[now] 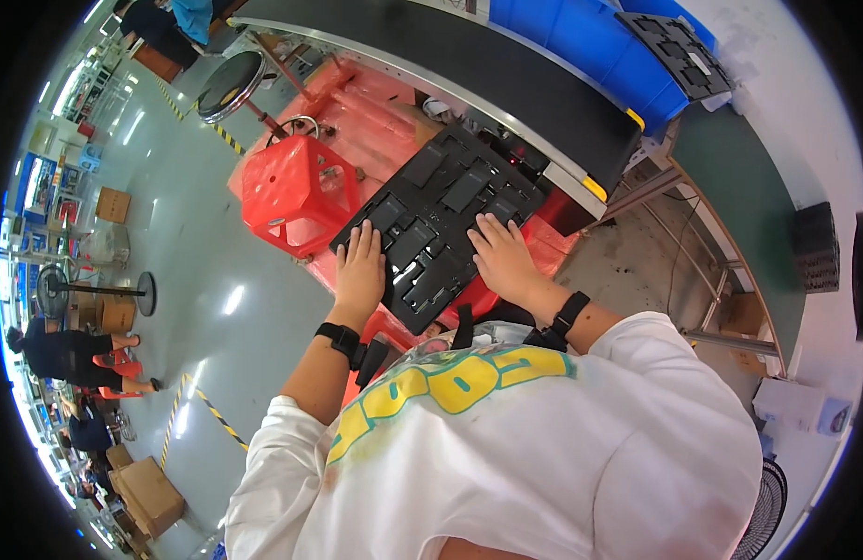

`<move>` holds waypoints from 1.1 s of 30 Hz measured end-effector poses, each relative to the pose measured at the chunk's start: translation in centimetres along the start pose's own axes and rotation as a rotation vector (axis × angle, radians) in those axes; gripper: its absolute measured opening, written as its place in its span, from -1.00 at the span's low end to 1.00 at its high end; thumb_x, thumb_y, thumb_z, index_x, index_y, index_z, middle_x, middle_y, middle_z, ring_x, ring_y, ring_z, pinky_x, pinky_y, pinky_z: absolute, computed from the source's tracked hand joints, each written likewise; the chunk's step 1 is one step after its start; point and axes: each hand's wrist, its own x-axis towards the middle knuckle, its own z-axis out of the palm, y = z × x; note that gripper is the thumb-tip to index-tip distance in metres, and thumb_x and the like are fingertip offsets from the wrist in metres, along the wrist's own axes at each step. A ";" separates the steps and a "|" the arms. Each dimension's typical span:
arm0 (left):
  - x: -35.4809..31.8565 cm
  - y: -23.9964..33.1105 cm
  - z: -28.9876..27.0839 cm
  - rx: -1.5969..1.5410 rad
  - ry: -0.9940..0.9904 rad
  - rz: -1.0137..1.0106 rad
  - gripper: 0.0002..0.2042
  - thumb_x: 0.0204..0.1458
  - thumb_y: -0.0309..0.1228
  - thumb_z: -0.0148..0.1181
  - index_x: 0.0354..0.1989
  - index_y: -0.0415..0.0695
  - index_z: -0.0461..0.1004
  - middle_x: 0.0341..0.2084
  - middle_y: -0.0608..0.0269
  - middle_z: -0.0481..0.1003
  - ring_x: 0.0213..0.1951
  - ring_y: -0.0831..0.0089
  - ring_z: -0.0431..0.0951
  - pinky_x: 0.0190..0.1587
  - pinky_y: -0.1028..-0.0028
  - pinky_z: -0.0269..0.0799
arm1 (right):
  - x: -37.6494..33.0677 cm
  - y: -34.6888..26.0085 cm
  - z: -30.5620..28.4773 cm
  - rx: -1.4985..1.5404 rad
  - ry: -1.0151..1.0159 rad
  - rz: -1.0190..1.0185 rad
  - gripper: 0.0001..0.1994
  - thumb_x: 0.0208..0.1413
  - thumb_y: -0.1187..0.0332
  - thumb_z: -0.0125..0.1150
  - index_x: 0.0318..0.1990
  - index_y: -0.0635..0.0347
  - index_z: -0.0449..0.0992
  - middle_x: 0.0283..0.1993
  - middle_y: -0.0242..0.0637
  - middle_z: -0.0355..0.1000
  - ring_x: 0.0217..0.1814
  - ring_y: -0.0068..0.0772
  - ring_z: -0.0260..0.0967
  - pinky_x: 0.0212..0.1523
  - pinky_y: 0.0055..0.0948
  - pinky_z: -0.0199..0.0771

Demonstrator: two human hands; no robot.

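A black molded tray [464, 182] with shaped pockets lies in front of me, tilted across the view. Dark flat rectangular pieces [411, 245] sit in several of its pockets; their exact kind I cannot make out. My left hand [360, 275] rests along the tray's left edge, fingers stretched out flat. On the tray's right side lies my right hand [506, 261], its fingers extended over the rim. Both palms face down, and neither hand is closed round a piece. The undersides of my hands are hidden.
Beyond the tray runs a black conveyor belt [469, 51] with a metal rail. A red plastic stool [287, 191] stands to the left, near a round black stool [231, 86]. Blue bins [581, 42] and another black tray [679, 56] are at the far right, beside a green table [730, 177].
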 end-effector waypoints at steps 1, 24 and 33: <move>-0.1 0.3 0.2 -0.035 -0.025 -0.011 -0.54 0.12 -0.34 -0.04 0.20 -0.21 0.20 0.28 0.07 0.09 0.29 0.16 0.10 0.21 0.03 0.10 | -0.1 0.2 0.2 0.003 -0.002 -0.006 -0.59 0.01 0.36 0.11 0.05 0.30 0.36 0.25 -0.03 0.15 0.35 -0.05 0.02 0.27 0.05 0.01; -0.3 2.1 0.2 -0.150 0.044 0.012 -0.58 0.07 -0.27 0.08 0.14 0.01 0.32 0.21 0.12 0.20 0.22 0.16 0.22 0.20 0.07 0.09 | 0.9 3.7 0.2 -0.017 0.284 0.199 -0.65 0.02 0.30 0.14 -0.02 0.19 0.41 0.07 -0.05 0.29 0.22 -0.08 0.15 0.11 0.01 0.17; -0.9 2.6 0.7 -0.106 0.042 0.012 -0.57 0.15 -0.32 -0.05 0.22 -0.01 0.22 0.27 0.09 0.09 0.29 0.17 0.10 0.26 0.01 -0.03 | 3.2 2.5 -0.7 -0.094 0.138 0.088 -0.58 0.02 0.30 0.12 0.06 0.19 0.37 0.17 -0.15 0.24 0.29 -0.13 0.10 0.17 0.10 0.11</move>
